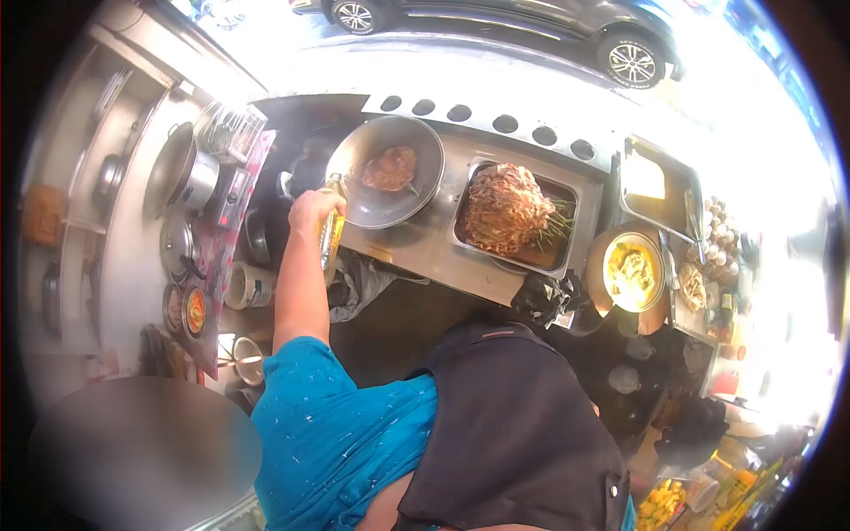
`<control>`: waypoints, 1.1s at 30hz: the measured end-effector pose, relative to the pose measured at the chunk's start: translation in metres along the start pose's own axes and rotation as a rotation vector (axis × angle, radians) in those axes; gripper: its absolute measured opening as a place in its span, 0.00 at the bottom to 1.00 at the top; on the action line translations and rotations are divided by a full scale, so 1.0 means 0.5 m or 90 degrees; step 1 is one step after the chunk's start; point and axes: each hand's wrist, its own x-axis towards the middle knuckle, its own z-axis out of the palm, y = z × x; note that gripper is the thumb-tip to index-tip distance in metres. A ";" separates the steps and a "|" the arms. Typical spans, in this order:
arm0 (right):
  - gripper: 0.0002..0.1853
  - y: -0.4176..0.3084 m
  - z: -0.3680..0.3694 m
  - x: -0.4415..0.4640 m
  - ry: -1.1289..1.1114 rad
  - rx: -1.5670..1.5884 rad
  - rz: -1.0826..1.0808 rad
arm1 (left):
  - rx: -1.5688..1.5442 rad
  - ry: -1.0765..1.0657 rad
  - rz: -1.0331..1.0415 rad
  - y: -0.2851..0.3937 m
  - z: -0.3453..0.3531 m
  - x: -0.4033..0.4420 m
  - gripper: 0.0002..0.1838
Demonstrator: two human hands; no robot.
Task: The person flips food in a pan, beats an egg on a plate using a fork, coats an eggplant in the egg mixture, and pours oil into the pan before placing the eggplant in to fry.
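Observation:
My left hand [312,212] is closed around a bottle of yellow oil [331,241] at the left edge of a wide metal wok [375,205]. The bottle's neck points up towards the wok. I cannot tell whether oil is flowing. A flat brown piece of meat [390,168] lies in the wok. To the right of it, a rectangular metal tray [457,226] holds a large heap of browned meat [503,211] with green stalks [556,223] at one side. My right hand is not visible; my dark apron fills the lower middle.
Right of the tray stands a bowl of yellow food [631,270], with eggs [719,239] beyond. Burner holes [505,123] line the counter's far edge. Pots [200,181] and a small dish of orange-red food [194,310] stand at left. A car [531,22] is parked outside.

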 end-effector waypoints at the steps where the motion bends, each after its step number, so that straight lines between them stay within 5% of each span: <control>1: 0.24 -0.001 0.008 -0.009 0.001 0.007 0.004 | -0.011 0.030 -0.003 0.015 -0.012 0.002 0.38; 13: 0.23 -0.015 0.061 -0.063 0.029 0.023 0.008 | -0.058 0.064 0.171 0.171 -0.033 -0.068 0.35; 18: 0.20 0.002 0.090 -0.054 0.056 -0.011 -0.035 | -0.033 0.056 0.206 0.163 -0.009 -0.035 0.45; 21: 0.18 0.022 0.083 -0.022 -0.103 0.163 0.085 | -0.065 0.199 0.278 0.174 -0.008 -0.044 0.39; 23: 0.17 -0.076 0.059 -0.115 -0.038 0.143 0.067 | -0.132 0.231 0.281 0.218 -0.058 -0.125 0.44; 24: 0.17 -0.127 0.048 -0.165 0.022 0.115 0.045 | -0.173 0.256 0.316 0.236 -0.063 -0.130 0.38; 31: 0.18 -0.078 0.075 -0.153 0.113 0.172 0.059 | -0.606 0.057 0.689 0.469 -0.022 -0.081 0.43; 33: 0.18 -0.070 0.081 -0.166 0.120 0.234 0.051 | -0.613 0.138 0.839 0.568 0.012 -0.098 0.48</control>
